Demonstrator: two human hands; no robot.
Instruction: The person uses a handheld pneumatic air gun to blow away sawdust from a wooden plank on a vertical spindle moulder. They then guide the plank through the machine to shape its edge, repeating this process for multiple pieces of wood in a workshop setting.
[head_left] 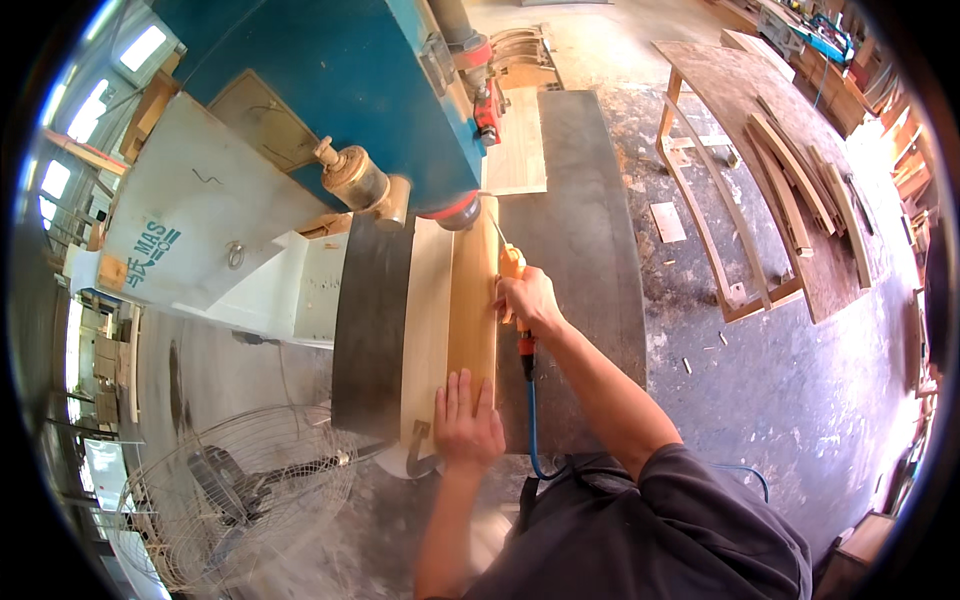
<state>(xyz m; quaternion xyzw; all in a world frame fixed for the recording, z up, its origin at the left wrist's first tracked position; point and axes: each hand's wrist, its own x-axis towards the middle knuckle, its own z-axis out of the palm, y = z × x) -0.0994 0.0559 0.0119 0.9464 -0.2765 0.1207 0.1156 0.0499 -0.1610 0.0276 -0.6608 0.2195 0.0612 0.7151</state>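
Observation:
My right hand (pixel 530 300) is wrapped round a yellow air blow gun (pixel 512 262) with a blue hose (pixel 533 420) running down from it. The gun's thin nozzle points up toward the red-ringed machine head (pixel 458 211) above a wooden board (pixel 474 300). My left hand (pixel 469 425) lies flat on the near end of that board, fingers stretched forward. Alongside on the left is a paler wood strip (pixel 427 310). Both rest on the dark machine table (pixel 580 330). A metal clamp (pixel 420 450) sits at the strip's near end.
The teal machine body (pixel 330 80) rises ahead, with a brass-coloured cylinder fitting (pixel 355 178) jutting out. A wire-caged fan (pixel 235 490) stands at the lower left. To the right, a wooden bench (pixel 740 130) carries several wood strips (pixel 795 180). Scraps lie on the floor.

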